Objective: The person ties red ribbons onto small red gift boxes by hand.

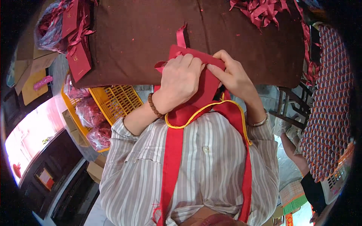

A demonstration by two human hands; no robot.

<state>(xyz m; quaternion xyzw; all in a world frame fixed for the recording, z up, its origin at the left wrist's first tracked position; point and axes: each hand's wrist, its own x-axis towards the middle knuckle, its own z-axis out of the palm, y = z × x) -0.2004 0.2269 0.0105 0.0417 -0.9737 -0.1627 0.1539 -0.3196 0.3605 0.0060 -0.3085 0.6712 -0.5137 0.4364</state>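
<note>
Just over the near edge of the brown-covered table, both my hands hold a flat red card piece, possibly a small paper bag. My left hand lies across its left part with the fingers curled in, pinching at its upper middle. My right hand grips the right edge, thumb and fingertips meeting close to the left fingers. A shiny red ribbon sticks up behind the card's far edge, and another red loop shows left of my left hand. What lies between the fingertips is too small to make out.
Brown cloth covers the table. Red ribbons lie heaped at its far right; red ribboned pieces hang at the left edge beside a clear plastic bag. Yellow crates stand lower left. A beaded cover and someone's leg are right.
</note>
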